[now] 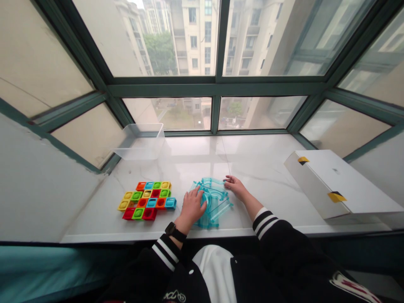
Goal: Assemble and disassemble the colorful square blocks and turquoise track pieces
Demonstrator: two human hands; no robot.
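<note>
A heap of translucent blue marble-run track pieces (216, 197), some curved and some straight, lies on the white sill in front of me. My left hand (193, 206), with a dark watch on its wrist, rests over the heap's left side, fingers stretched out and apart. At the upper right edge of the heap is my right hand (235, 186); its parted fingers reach the end of a curved track piece, and I see no firm grip on it. Left of the heap sit colourful square blocks (151, 202) in red, green, yellow, blue and orange, arranged in rows.
A clear plastic bin (142, 143) stands at the back left by the window. On the right lies a large white box (344, 181) with yellow-and-black tape tabs. Green window frames (217, 90) bound the marble-patterned sill (268, 168) at the back and sides.
</note>
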